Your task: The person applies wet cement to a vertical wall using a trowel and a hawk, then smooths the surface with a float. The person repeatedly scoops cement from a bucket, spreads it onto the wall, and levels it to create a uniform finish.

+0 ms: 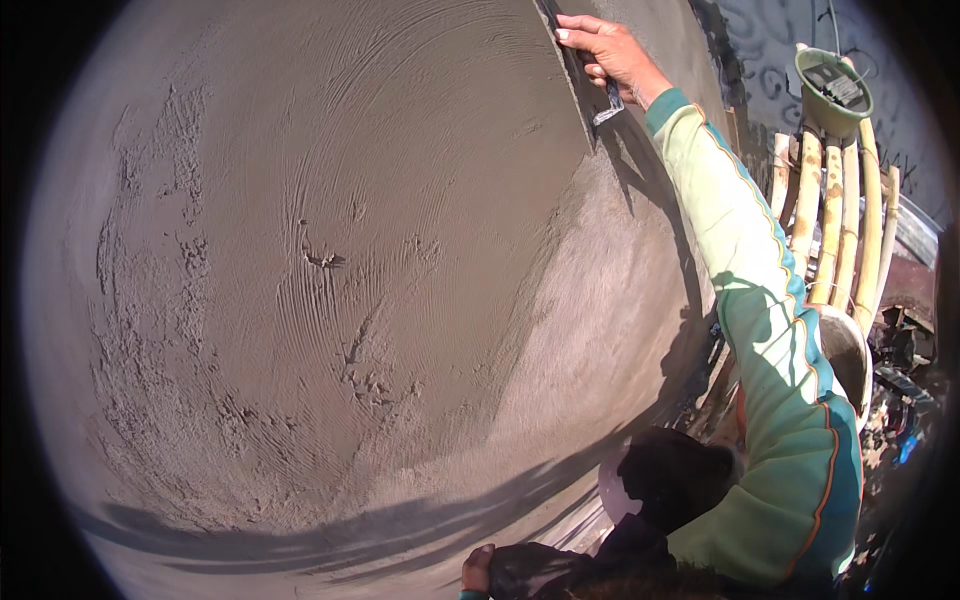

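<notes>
My right hand (610, 55) is closed around the handle of a plastering trowel (575, 80) near the top. The trowel's long thin blade is seen almost edge-on against the wet grey plaster (420, 200). Swirling strokes, ridges and a few small lumps mark the plaster, with a rougher patch on the left. A paler, drier-looking stretch of wall (590, 310) lies below the trowel. My left hand (478, 568) is low, at the bottom edge, its visible fingers curled beside a dark shape; what it holds is hidden.
A green bucket (838, 112) with dark contents stands by a row of bamboo poles (832, 220) on the right. Below them sits a pale, round-rimmed container (848, 360), partly behind my arm. Rubble (900, 390) covers the ground. A dark rounded object (675, 475) is near my elbow.
</notes>
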`<state>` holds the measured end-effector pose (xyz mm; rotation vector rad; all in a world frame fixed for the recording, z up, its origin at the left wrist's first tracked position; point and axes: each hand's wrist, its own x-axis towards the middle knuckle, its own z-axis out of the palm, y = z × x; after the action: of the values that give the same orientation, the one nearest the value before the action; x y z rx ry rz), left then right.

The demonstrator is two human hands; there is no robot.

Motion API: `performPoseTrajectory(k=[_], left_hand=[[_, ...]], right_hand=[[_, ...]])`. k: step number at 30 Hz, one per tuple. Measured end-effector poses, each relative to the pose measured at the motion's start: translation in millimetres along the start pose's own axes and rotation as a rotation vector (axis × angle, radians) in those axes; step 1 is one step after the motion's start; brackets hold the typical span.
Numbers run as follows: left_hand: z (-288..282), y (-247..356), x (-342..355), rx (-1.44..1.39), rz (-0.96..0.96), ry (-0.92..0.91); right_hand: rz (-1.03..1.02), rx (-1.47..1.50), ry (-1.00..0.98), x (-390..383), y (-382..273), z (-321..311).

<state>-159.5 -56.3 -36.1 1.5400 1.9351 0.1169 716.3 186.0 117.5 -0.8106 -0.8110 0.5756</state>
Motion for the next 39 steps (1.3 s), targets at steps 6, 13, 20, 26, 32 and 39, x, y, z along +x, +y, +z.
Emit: performPoseTrajectory(k=[6,13,20,26,32,39], left_hand=[[2.1,-1.0,-5.9,0.076,0.117,-0.028],[-3.9,17.4,-38.4,-0.037,0.197,0.049],[-7.0,2.1,-52.0,-0.094,0.177,0.090],[-17.5,19.6,-71.0,-0.125,0.123,0.084],[-10.9,27.0,-58.9,-0.147,0.113,0.044],[-8.4,16.4,-46.0,-0.128,0.069,0.016]], right_hand=[[-0.665,-0.314,-0.196,-65.9,-59.8,175.6],[-0.581,-0.574,-0.608,-306.5,-36.5,313.1],[-0.883,-0.681,-0.752,-369.0,21.7,281.4],[-0.865,-0.823,-0.313,-318.5,23.2,281.9],[-1.012,-0.851,-0.445,-367.0,70.1,278.7],[-0.757,-0.835,0.201,-248.4,20.9,243.7]])
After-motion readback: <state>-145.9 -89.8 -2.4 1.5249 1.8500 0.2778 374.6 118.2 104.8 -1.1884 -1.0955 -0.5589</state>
